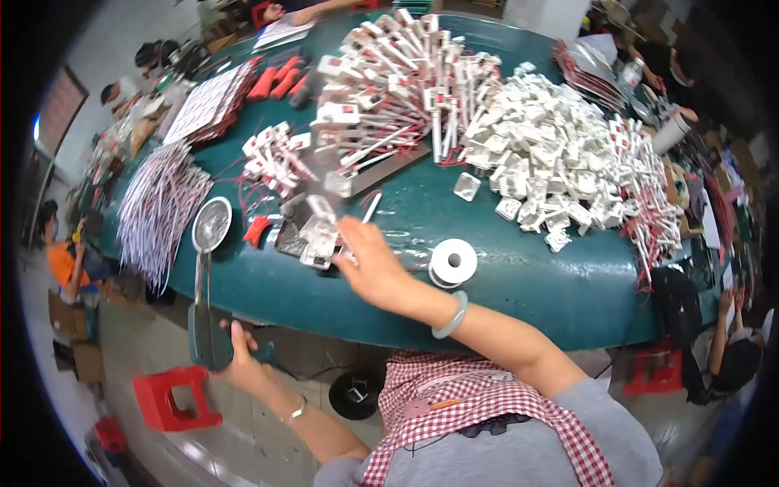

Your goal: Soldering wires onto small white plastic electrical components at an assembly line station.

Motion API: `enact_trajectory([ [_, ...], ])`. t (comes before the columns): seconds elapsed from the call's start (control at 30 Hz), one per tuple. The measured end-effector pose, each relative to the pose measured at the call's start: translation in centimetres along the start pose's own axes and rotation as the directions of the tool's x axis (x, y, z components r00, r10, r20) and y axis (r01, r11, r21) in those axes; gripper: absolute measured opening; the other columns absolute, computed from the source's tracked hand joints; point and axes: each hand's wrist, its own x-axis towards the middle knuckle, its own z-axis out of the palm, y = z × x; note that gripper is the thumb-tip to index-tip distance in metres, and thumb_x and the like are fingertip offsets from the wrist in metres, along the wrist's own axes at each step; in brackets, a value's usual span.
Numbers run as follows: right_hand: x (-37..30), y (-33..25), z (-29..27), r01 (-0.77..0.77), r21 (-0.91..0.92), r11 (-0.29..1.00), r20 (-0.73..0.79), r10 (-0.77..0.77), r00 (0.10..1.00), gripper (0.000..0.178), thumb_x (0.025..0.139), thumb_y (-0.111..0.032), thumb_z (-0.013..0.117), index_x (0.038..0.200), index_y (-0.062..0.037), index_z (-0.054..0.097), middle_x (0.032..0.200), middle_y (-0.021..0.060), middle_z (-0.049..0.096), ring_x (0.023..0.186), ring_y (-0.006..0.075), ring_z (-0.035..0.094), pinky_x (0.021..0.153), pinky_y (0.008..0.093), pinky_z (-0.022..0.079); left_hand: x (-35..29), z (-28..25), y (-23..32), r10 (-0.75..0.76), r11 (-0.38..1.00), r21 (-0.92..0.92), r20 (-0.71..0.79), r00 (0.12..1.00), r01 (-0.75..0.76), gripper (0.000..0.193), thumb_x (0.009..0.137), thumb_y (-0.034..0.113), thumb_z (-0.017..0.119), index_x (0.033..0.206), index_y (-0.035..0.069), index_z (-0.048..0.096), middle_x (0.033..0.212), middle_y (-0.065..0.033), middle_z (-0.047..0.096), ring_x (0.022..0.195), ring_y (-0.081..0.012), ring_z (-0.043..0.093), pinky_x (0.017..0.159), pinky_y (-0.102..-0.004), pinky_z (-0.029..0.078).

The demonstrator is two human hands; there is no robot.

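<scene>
Lower left: one dark-handled tool [204, 334] gripped by left hand [241, 361], long axis near-vertical, pointed up. Centre: grip of right hand [375, 266] cannot be told; one spool [443, 268].

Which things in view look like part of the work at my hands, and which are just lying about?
Likely part of the work:
dark-handled tool, in the left hand
white parts, at the right hand; contact is blurred
white spool, close by

Probably just lying about:
larger red stool, floor at left
black round item, also on the floor
</scene>
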Motion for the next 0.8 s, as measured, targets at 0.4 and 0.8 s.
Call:
enact_trajectory([
  [0.4,-2.2,0.2,-10.7,0.144,-0.148,0.979,-0.232,-0.175,0.957,0.007,0.083,0.0,0.062,0.09,0.0001,0.061,0.107,0.0147,0.063,0.098,0.0345,0.058,0.087,0.0421,0.048,-1.3,-6.3,-1.9,-0.445,0.379,-0.655,0.49,0.75,0.653,0.023,0.096,0.005,0.053,0.117,-0.005,0.052,0.119,-0.0187,0.059,0.074,-0.0138,0.059,0.06,-0.0219,0.054],
  [0.8,0.5,11.6,-16.4,-0.133,-0.619,0.774,-0.117,0.076,0.99,0.024,0.078,-0.003,0.069,0.101,-0.0093,0.068,0.092,0.0085,0.065,0.097,0.028,0.06,0.085,0.0364,0.049,-4.1,-4.7,-0.5,-0.34,0.572,-0.516,0.557,0.757,0.637,0.025,0.09,0.002,0.056,0.114,-0.004,0.051,0.112,-0.0167,0.057,0.075,-0.0159,0.052,0.058,-0.0248,0.048],
])
